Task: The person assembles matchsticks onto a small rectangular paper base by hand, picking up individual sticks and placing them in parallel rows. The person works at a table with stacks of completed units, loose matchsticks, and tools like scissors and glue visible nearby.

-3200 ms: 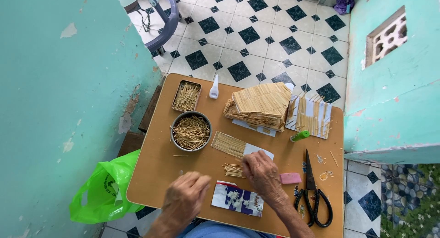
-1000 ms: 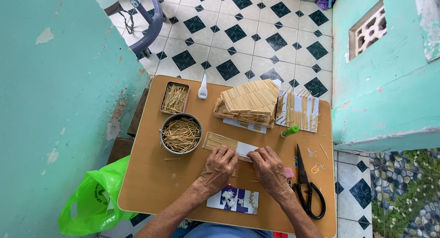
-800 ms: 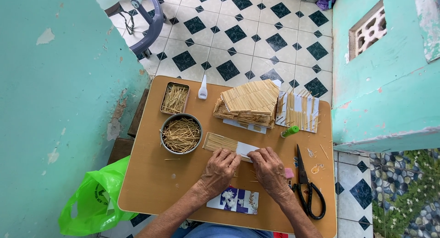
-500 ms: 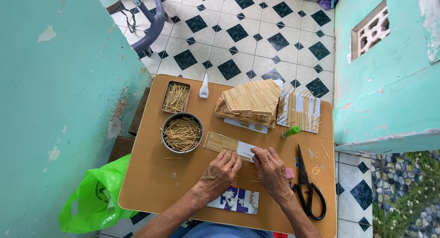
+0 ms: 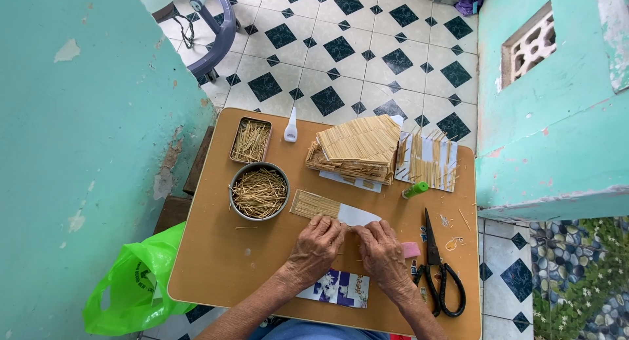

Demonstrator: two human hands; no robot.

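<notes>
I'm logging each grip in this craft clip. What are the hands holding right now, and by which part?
Both the left hand and the right hand rest fingers on the near edge of the stick-covered paper panel; whether they pinch a single stick cannot be told.

The setting was a home patio used for craftwork: checkered floor tiles (image 5: 341,48), peeling turquoise walls (image 5: 78,150), a small wooden bench (image 5: 216,261).

Smooth matt wooden table (image 5: 216,274), metal round tin (image 5: 259,193) of thin wooden sticks (image 5: 260,190), glossy green plastic bag (image 5: 134,287)
</notes>
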